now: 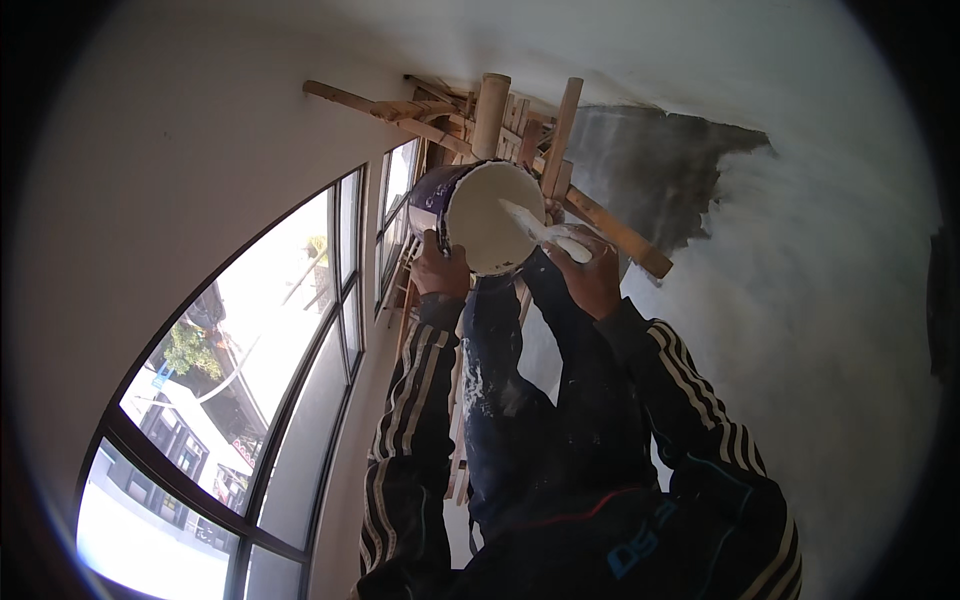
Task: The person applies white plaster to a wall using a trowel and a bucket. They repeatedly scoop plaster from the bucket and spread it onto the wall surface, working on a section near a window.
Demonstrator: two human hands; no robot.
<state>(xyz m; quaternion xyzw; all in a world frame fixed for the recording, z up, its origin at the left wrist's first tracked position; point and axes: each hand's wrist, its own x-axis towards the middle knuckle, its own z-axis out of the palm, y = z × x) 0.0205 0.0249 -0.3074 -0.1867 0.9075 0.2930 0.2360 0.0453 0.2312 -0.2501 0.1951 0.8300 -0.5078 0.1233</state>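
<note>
A dark purple bucket [432, 192] is tilted so that its round mouth faces me, and off-white paste [485, 215] coats or fills the inside. My left hand [441, 268] grips the bucket's near left rim, thumb at the edge. In my right hand [592, 275] is the pale handle of a putty knife [527, 219]. Its white-smeared blade reaches over the bucket's mouth from the right; whether it touches the paste I cannot tell. Dried white splashes mark my dark trousers [500, 400] below.
Wooden planks and poles [520, 125] form a scaffold around and behind the bucket. A large framed window [300, 380] stands to the left. On the right, a wall [780, 350] is whitened, with a rough dark grey patch [650, 170] near the scaffold.
</note>
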